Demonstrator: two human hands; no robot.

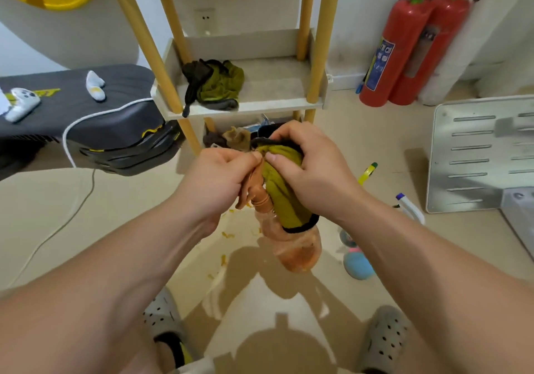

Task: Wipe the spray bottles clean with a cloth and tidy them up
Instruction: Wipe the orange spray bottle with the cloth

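We're only partway in, we reckon: our left hand (222, 177) is clenching the orange spray bottle (297, 246) mid-frame by its trigger head, our right hand (306, 168) is gripping the green cloth (283, 194) around its neck, and other bottles (410, 207) are lying unwiped at its 3 o'clock.

You're in an indoor room, home-like or a small storage corner; can't pin it tighter. Cues: beige hard floor (86, 214), white wall with a socket (205, 21), a wooden-post shelf rack (251, 105) holding crumpled rags (219, 84), two red fire extinguishers (404, 47) against the wall. Game controller (23, 100) on a dark padded surface (115, 93) to your left, slotted metal panel (474, 154) on your right, white spray bottle (410, 206) on the floor beside it. You're in perforated slippers (161, 316).
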